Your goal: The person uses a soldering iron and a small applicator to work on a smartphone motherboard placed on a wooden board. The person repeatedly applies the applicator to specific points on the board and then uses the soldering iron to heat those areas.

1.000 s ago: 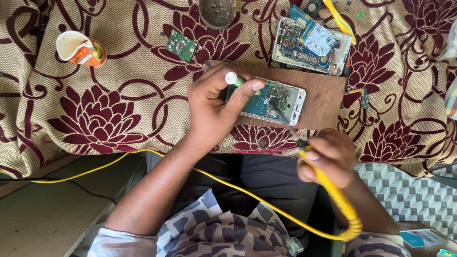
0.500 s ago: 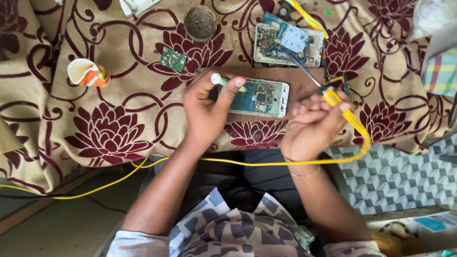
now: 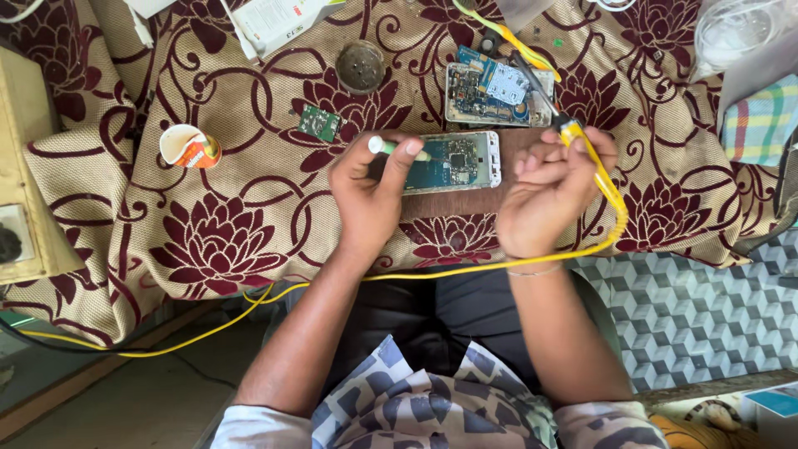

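Observation:
An opened phone with its circuit board showing (image 3: 455, 161) lies on a brown board (image 3: 465, 199) on the flowered cloth. My left hand (image 3: 370, 199) pinches a small green and white tube (image 3: 386, 147) at the phone's left end. My right hand (image 3: 553, 187) grips a yellow-handled soldering iron (image 3: 573, 133), whose dark tip points up and left over a second opened phone (image 3: 492, 93) farther back. The iron's yellow cable (image 3: 332, 283) runs from my right hand across my lap to the left.
A small green circuit board (image 3: 319, 123), a round dark tin (image 3: 361, 65) and an orange and white cup (image 3: 189, 146) lie on the cloth (image 3: 233, 208). A white box (image 3: 278, 18) sits at the back, a wooden box (image 3: 25, 166) at the left, and clear plastic (image 3: 736, 33) at the back right.
My right hand has risen from the table's front edge to beside the phone, carrying the soldering iron with it. My left hand stays at the phone with the tube.

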